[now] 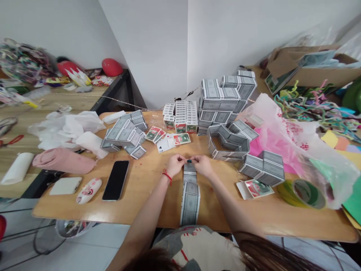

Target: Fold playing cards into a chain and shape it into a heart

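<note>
My left hand [175, 164] and my right hand [202, 165] meet at the middle of the wooden table [146, 195], fingers pinched together on the far end of a long strip of joined grey-backed playing cards [190, 195]. The strip runs from my fingers toward me and hangs over the table's near edge. A small dark spot shows between my fingertips; what it is I cannot make out. A red string circles my left wrist. Loose cards [166, 141] lie just beyond my hands.
Grey card-built blocks [125, 133] sit far left, and a taller stack [225, 99] and bent pieces [227, 145] far right. Boxed decks [180, 116] stand behind. A black phone [116, 180], a pink plastic bag [282, 135] and green tape [304, 192] flank me.
</note>
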{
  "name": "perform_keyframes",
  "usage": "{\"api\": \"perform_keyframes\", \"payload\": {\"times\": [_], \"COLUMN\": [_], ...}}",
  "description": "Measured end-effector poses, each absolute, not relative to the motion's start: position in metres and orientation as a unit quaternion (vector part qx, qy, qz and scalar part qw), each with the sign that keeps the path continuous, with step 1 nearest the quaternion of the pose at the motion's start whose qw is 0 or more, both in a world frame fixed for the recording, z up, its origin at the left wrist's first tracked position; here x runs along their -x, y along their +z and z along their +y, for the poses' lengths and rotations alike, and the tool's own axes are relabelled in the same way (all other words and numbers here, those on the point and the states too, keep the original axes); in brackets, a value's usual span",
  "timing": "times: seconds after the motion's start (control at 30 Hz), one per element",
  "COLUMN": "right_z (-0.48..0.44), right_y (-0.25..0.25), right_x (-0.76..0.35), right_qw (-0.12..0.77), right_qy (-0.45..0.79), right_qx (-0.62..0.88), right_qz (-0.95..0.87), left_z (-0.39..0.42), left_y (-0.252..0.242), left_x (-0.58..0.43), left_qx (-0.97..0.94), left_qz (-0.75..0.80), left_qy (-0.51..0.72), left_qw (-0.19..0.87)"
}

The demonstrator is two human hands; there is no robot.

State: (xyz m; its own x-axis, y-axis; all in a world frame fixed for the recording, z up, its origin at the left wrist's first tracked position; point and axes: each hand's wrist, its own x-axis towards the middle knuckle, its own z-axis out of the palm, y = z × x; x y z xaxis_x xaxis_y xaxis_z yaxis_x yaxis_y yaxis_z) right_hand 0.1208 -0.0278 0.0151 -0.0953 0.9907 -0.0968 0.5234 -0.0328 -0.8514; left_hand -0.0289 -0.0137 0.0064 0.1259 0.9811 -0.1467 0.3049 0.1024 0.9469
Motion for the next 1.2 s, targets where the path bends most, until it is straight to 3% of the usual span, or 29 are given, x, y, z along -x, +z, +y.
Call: {"api": "perform_keyframes", "payload": {"times": [0.27, 0.53, 0.6, 0.93, 1.2], "right_z": [-0.031, -0.024, -0.024, -0.028, -0.028], "right_y": [0.013, 0.001, -0.003, 0.001, 0.008], "right_x": [-0.113, -0.136, -0.137, -0.119, -0.112], "right_qw": [0.31, 0.37, 0.377, 0.386, 0.345], "right_qy": [0.325, 0.577, 0.592, 0.391, 0.331], "right_qx": [0.652, 0.53, 0.526, 0.637, 0.685], "right_qz": [-0.611, -0.499, -0.48, -0.541, -0.549], "left_z": [-0.014, -0.013, -0.013, -0.018, -0.019], "left_y": [0.007, 0.009, 0.008, 0.003, 0.014], "left_x": [0.027, 0.027, 0.027, 0.014, 0.004], "left_qx": [-0.566, -0.533, -0.541, -0.579, -0.566], "left_qz": [0.574, 0.582, 0.568, 0.621, 0.672], "left_qy": [0.353, 0.369, 0.372, 0.332, 0.308], "left_qw": [0.475, 0.49, 0.497, 0.411, 0.365]}}
